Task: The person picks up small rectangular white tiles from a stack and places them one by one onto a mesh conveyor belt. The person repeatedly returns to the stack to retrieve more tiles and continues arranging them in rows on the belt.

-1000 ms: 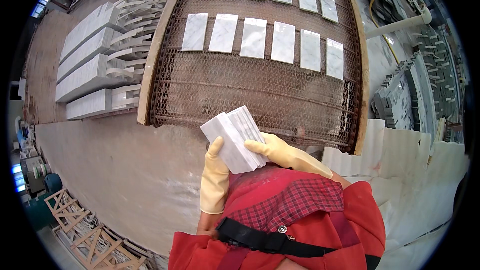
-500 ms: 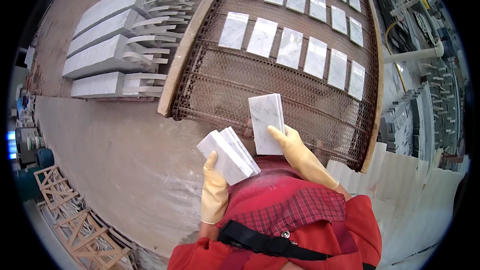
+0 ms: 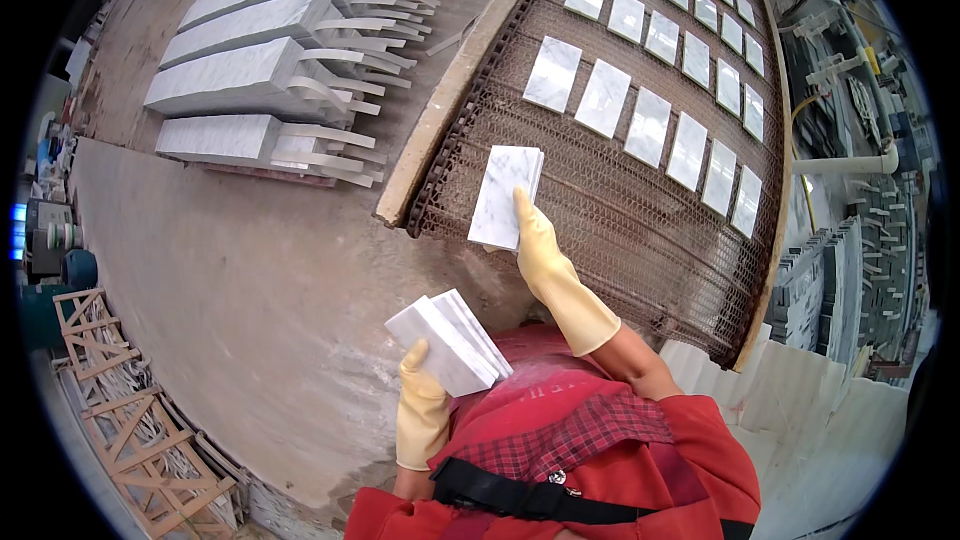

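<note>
Reaching farther out, right hand (image 3: 533, 240) carries tile (image 3: 506, 197) over mesh belt (image 3: 620, 210).

One white marble tile (image 3: 505, 196) held flat over the mesh belt's near end, a small stack of tiles (image 3: 450, 341) tilted back by the chest.

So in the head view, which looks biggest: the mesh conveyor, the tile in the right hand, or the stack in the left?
1. Mesh conveyor.
2. and 3. Unsure: the tile and the stack look alike, and the stack is nearer.

right hand (image 3: 530, 240) outstretched, left hand (image 3: 420, 390) tucked close
</note>
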Action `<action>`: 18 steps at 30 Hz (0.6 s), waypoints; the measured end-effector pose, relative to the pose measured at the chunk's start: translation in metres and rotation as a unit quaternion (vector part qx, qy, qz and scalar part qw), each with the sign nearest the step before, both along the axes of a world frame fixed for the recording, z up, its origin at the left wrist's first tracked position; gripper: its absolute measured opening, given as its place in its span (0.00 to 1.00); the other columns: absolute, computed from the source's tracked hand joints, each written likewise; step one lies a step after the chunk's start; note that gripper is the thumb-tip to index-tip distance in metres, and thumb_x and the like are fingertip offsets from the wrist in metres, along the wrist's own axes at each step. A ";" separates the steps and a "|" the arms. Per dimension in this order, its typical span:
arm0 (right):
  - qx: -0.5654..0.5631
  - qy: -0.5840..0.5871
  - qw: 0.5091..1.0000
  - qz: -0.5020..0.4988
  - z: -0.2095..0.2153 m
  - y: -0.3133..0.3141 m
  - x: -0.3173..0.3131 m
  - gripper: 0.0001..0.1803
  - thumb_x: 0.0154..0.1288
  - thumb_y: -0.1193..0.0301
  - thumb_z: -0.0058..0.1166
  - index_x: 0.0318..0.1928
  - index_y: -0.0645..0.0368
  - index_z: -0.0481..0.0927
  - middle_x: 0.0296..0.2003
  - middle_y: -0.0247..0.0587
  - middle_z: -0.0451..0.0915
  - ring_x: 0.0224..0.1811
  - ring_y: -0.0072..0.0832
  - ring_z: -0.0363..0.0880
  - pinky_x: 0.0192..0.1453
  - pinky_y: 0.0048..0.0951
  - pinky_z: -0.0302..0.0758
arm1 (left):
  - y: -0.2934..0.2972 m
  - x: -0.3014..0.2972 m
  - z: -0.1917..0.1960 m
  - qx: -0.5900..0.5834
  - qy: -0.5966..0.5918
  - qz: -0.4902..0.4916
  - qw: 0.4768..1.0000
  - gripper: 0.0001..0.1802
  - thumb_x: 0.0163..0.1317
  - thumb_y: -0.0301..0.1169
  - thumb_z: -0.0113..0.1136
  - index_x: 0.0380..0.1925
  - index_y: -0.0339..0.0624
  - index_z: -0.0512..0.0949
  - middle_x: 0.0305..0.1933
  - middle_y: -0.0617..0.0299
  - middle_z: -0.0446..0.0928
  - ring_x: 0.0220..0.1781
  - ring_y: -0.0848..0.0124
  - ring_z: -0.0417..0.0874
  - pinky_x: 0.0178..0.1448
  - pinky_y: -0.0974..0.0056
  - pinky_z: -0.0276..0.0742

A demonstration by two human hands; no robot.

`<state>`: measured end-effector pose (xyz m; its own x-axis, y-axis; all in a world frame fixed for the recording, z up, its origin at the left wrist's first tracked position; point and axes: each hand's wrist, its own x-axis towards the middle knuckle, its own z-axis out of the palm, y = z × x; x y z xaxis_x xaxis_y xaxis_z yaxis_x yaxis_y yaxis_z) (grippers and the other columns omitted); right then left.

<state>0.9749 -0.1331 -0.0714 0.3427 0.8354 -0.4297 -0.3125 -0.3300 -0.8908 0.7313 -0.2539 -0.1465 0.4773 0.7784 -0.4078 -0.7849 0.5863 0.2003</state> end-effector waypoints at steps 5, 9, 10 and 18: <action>-0.025 -0.031 0.999 -0.012 -0.041 0.015 0.000 0.43 0.82 0.40 0.48 0.75 0.68 0.72 0.69 0.47 0.79 0.70 0.34 0.76 0.77 0.36 0.66 | 0.008 -0.025 0.015 -0.009 0.058 0.002 0.998 0.44 0.58 0.47 0.76 0.72 0.41 0.73 0.66 0.48 0.82 0.67 0.45 0.83 0.74 0.37 0.78; -0.016 -0.055 0.998 -0.033 -0.038 0.016 -0.006 0.39 0.84 0.43 0.48 0.74 0.66 0.75 0.64 0.43 0.83 0.64 0.33 0.80 0.73 0.36 0.70 | 0.016 -0.038 0.011 -0.006 0.063 -0.010 0.998 0.44 0.57 0.47 0.77 0.72 0.41 0.74 0.66 0.48 0.82 0.66 0.45 0.83 0.73 0.37 0.78; -0.015 -0.064 0.997 -0.040 -0.035 0.015 -0.007 0.38 0.84 0.44 0.49 0.74 0.66 0.75 0.63 0.44 0.84 0.63 0.33 0.80 0.72 0.36 0.70 | 0.019 -0.041 0.009 -0.003 0.053 -0.013 0.998 0.44 0.57 0.46 0.76 0.72 0.41 0.74 0.66 0.47 0.82 0.67 0.45 0.83 0.74 0.37 0.77; -0.034 -0.207 0.973 -0.094 -0.039 -0.021 0.027 0.30 0.84 0.49 0.50 0.65 0.64 0.83 0.57 0.47 0.88 0.61 0.32 0.83 0.69 0.35 0.73 | 0.018 -0.045 0.006 -0.001 0.040 -0.031 0.999 0.43 0.58 0.43 0.74 0.73 0.38 0.73 0.66 0.46 0.82 0.67 0.45 0.83 0.75 0.38 0.78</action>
<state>1.0018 -0.1546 -0.1106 0.6431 0.7154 -0.2733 0.0085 -0.3635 -0.9316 0.6862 -0.2354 -0.1401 0.4895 0.7479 -0.4484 -0.7291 0.6331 0.2601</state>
